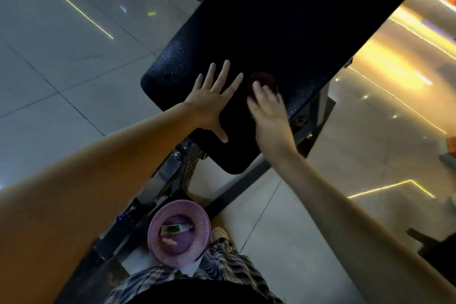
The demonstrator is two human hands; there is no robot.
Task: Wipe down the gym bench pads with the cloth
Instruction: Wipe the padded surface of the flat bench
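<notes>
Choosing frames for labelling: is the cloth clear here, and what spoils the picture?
Head view: dim light makes the dark red cloth barely separate from the black bench pad; the right hand on it is motion-blurred, the left hand sharper; warm glare washes the floor at picture right; wide-angle distortion swells the forearms.

Black bench pad (pixel 283 20), dark maroon cloth (pixel 261 81), pink perforated basket (pixel 158 224), plaid trousers (pixel 227 261), grey floor tiles (pixel 74 57)

readable text: 0 | tube (pixel 176 229) label in pink basket (pixel 200 224): too blurred to read
</notes>
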